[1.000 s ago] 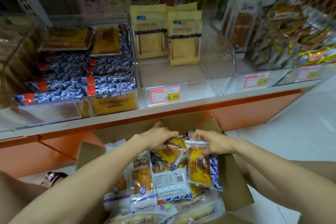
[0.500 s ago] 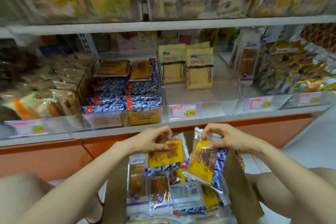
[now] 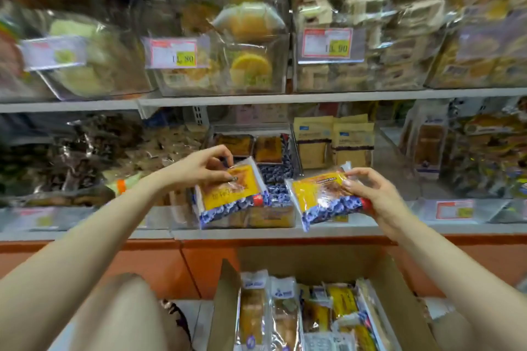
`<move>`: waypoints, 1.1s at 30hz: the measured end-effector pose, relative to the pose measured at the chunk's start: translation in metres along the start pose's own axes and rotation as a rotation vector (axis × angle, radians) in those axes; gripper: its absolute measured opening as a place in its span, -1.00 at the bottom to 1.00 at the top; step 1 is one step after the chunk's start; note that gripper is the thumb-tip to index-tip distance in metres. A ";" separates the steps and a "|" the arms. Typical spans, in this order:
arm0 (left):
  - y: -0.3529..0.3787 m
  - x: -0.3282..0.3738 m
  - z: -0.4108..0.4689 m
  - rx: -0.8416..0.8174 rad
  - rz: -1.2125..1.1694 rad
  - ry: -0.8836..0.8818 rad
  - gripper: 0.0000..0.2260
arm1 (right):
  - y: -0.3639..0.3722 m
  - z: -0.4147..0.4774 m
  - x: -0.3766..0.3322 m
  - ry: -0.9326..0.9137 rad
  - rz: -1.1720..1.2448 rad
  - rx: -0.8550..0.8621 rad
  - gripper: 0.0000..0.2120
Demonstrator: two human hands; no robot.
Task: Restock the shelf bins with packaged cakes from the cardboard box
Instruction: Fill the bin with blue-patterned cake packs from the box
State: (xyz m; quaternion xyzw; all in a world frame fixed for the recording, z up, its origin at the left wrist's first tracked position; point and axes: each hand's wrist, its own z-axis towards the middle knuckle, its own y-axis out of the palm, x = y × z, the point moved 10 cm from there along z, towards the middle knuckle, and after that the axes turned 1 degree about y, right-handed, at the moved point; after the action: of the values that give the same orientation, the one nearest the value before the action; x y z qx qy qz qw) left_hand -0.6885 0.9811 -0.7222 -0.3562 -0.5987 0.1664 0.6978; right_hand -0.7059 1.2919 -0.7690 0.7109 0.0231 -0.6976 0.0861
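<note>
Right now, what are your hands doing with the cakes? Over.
Left hand holds left cake pack. Right hand holds right cake pack. Both up at blueberry bin, nothing blocking.

The left forearm (image 3: pixel 85 236) and right forearm (image 3: pixel 445 268) are showing bare, as are the left hand (image 3: pixel 199 169) and right hand (image 3: pixel 370 194). The left thumbnail (image 3: pixel 233 179) is looking dark. At seven o'clock a bare knee (image 3: pixel 122 316) is showing, with dark patterned footwear (image 3: pixel 174 315), blurred, just beside it.

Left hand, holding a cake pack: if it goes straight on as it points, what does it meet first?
Probably the stacked cakes in the clear bin beyond it; depth is unclear.
</note>
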 end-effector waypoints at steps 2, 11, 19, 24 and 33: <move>-0.023 -0.007 0.022 0.019 0.049 -0.023 -0.82 | 0.004 0.005 -0.005 -0.011 -0.008 0.032 -0.84; -0.057 -0.038 0.104 0.061 0.631 -0.114 -0.76 | 0.029 0.043 -0.004 -0.021 -0.091 0.167 -0.85; -0.011 -0.080 0.081 -0.014 0.923 -0.105 -0.42 | 0.094 0.117 -0.042 -0.224 -0.177 0.238 -0.80; -0.032 -0.086 0.077 0.170 1.145 -0.098 -0.48 | 0.124 0.169 -0.053 -0.195 -0.508 0.002 -0.80; -0.025 -0.079 0.079 0.180 0.981 -0.139 -0.47 | 0.157 0.148 -0.038 -0.414 -1.506 -0.080 -0.52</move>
State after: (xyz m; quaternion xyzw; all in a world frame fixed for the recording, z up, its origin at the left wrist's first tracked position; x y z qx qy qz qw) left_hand -0.7866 0.9349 -0.7594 -0.5222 -0.3890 0.5492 0.5238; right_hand -0.8289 1.1180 -0.7190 0.3555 0.5078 -0.6853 -0.3822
